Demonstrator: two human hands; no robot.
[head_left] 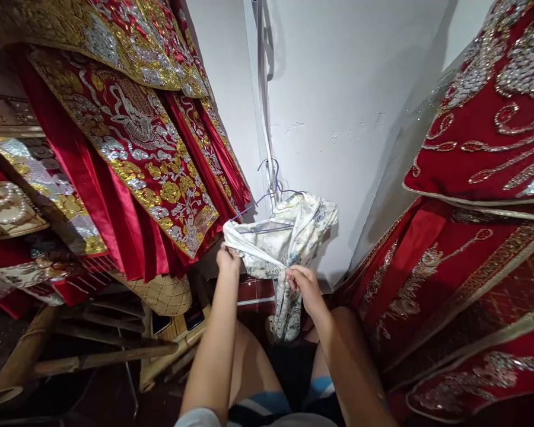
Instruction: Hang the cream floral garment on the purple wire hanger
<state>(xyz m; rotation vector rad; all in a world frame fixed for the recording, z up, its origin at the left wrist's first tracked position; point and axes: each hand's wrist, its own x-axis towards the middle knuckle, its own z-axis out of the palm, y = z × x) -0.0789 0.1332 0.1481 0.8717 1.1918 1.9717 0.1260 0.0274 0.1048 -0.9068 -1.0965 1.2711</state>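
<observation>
A pale, floral-patterned garment (262, 252) hangs partly draped on a purple wire hanger (276, 187). Its left edge is pinched by my left hand (228, 261), near the hanger's left end. Lower down and to the right, my right hand (301, 283) grips a fold at the garment's middle. From there a gathered length of the cloth drops toward the floor between my knees. The hanger's hook points up beside a white cord against the wall. I cannot make out which kind of garment it is.
Red gowns with gold and silver embroidery (173, 178) hang at the left. Another beaded red gown (480, 178) stands close on the right. A white wall (338, 89) is ahead. At lower left are a bamboo frame (107, 359) and a phone-like dark object (161, 324).
</observation>
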